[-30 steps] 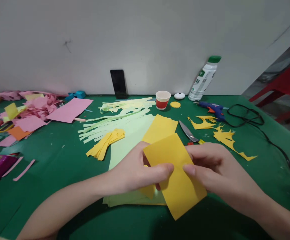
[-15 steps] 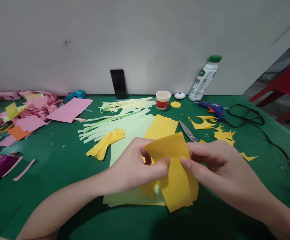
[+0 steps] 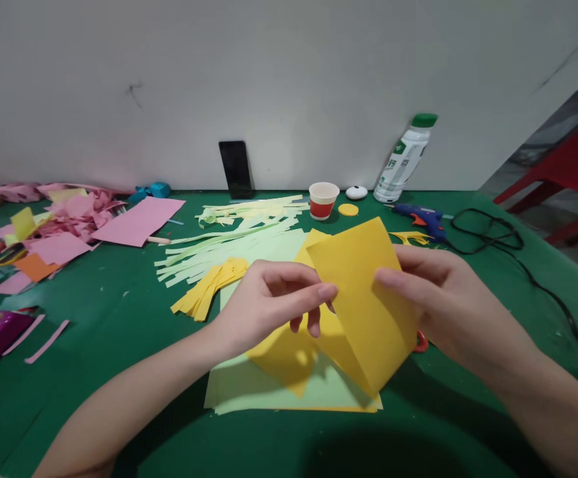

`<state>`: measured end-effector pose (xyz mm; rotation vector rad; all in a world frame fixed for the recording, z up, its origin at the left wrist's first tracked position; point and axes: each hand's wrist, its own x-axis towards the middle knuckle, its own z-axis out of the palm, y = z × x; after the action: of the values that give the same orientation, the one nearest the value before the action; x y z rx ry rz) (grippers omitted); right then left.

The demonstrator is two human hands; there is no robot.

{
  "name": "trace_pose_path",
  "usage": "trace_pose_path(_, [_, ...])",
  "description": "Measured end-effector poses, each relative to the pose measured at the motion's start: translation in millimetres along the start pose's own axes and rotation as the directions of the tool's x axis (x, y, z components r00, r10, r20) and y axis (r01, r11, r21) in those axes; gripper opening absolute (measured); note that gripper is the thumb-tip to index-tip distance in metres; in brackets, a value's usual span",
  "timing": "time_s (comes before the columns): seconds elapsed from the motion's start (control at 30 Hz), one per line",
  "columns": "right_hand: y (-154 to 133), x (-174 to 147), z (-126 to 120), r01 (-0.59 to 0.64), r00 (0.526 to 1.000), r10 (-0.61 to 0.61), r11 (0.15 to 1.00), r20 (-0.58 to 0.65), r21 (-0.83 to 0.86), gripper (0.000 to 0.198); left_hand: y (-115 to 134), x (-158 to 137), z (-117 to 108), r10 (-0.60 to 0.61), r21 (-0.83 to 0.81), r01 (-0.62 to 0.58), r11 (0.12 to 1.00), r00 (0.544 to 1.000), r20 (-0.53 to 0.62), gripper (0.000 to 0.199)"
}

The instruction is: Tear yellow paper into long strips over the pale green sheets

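A folded piece of yellow paper (image 3: 363, 299) is held up, tilted, over the paper sheets. My right hand (image 3: 442, 292) pinches its right side, thumb in front and fingers behind. At its left edge, my left hand (image 3: 273, 299) has the thumb tip over the front; the index fingertip is hidden behind, other fingers curled below. Under the hands lie more yellow paper (image 3: 289, 358) and pale green sheets (image 3: 249, 392). A red scissors handle (image 3: 421, 342) shows past the held paper, the blades hidden.
Yellow strips (image 3: 212, 287) and pale green strips (image 3: 249, 232) lie left of centre. A paper cup (image 3: 322, 202), yellow disc (image 3: 348, 210), bottle (image 3: 403, 159) and glue gun (image 3: 425, 219) with its cord stand behind. Pink paper (image 3: 139, 219), a phone (image 3: 235, 169) and purple device (image 3: 0, 338) are leftward.
The yellow paper has been raised and turned, moving right with my right hand. My left hand has shifted from across the paper to its left edge. The scissors handle has come into view.
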<state>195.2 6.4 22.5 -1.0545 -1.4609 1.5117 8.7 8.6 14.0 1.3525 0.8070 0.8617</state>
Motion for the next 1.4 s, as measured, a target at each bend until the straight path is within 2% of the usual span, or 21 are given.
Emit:
trace_pose_path(0.1, [-0.8,1.6,1.6,-0.035,0.995,0.031,0.999,0.094,0.036,0.007,0.3,0.7,1.0,-0.010,0.027,0.010,1.000,1.000,0.003,0.019])
trace_pose_path(0.2, [1.5,2.7,4.0,-0.030,0.994,0.019,0.994,0.105,0.103,0.010,-1.3,1.5,0.7,0.000,0.004,0.001,1.000,1.000,-0.008,0.017])
trace_pose_path(0.27, [4.1,3.2,6.2,-0.017,0.994,-0.003,0.982,0.107,0.188,0.010,-5.4,2.3,0.1,0.026,-0.052,-0.026,0.998,1.000,-0.016,0.016])
trace_pose_path(0.4, [8.8,4.1,10.0,-0.056,0.981,-0.014,0.937,0.195,0.344,0.010,-19.0,4.3,0.1,0.092,-0.232,-0.083,0.969,0.995,0.029,0.019])
trace_pose_path(0.5, [13.0,7.4,11.5,-0.098,0.972,0.001,0.910,0.234,0.404,0.011,-26.9,6.4,1.2,0.107,-0.340,-0.083,0.937,0.993,0.053,0.023])
trace_pose_path(0.63, [21.5,15.6,14.1,-0.151,0.963,0.027,0.876,0.267,0.458,0.015,-29.1,8.5,2.1,0.145,-0.390,-0.116,0.914,0.988,0.044,0.024])
trace_pose_path(0.9, [36.4,24.1,19.4,-0.198,0.944,0.034,0.854,0.327,0.482,0.033,-32.2,9.5,2.8,0.212,-0.381,-0.191,0.905,0.977,0.011,0.025])
trace_pose_path(1.03, [38.7,24.8,18.7,-0.204,0.954,0.061,0.848,0.293,0.489,0.030,-34.5,11.5,3.5,0.237,-0.365,-0.216,0.906,0.972,0.012,0.023])
trace_pose_path(1.23, [36.6,24.8,18.8,-0.227,0.964,0.131,0.861,0.233,0.455,0.036,-35.1,10.5,2.7,0.134,-0.271,-0.133,0.953,0.991,-0.015,0.019])
trace_pose_path(1.4, [32.2,22.4,17.0,-0.194,0.976,0.126,0.873,0.176,0.448,0.031,-31.0,4.4,0.9,0.213,-0.137,-0.208,0.969,0.977,0.027,0.028])
